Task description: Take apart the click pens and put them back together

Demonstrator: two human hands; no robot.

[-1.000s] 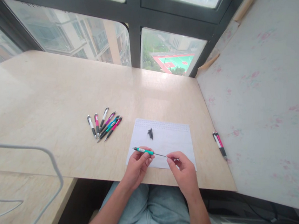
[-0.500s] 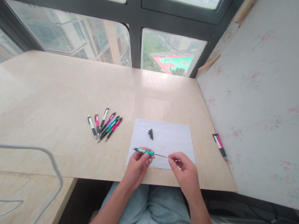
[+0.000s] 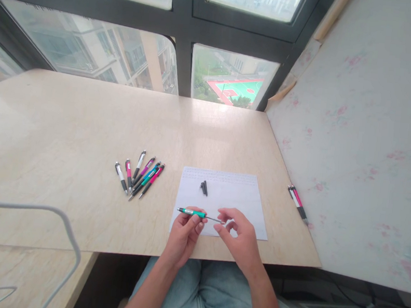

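Observation:
My left hand (image 3: 185,229) is closed round the teal barrel of a pen (image 3: 191,212), held level above the near edge of a white sheet of paper (image 3: 238,196). A thin refill (image 3: 215,219) sticks out of the barrel's right end. My right hand (image 3: 238,235) pinches the tip of that refill between thumb and forefinger. Small black pen parts (image 3: 204,188) lie on the paper just beyond my hands.
Several pens (image 3: 138,173) are fanned out on the beige table (image 3: 66,121) left of the paper. Two more pens (image 3: 297,202) lie at the table's right edge by a flowered wall. A white wire frame (image 3: 57,217) curves at lower left. Windows run behind the table.
My right hand has moved left toward the barrel, so less of the refill shows between my hands. The view has tilted slightly.

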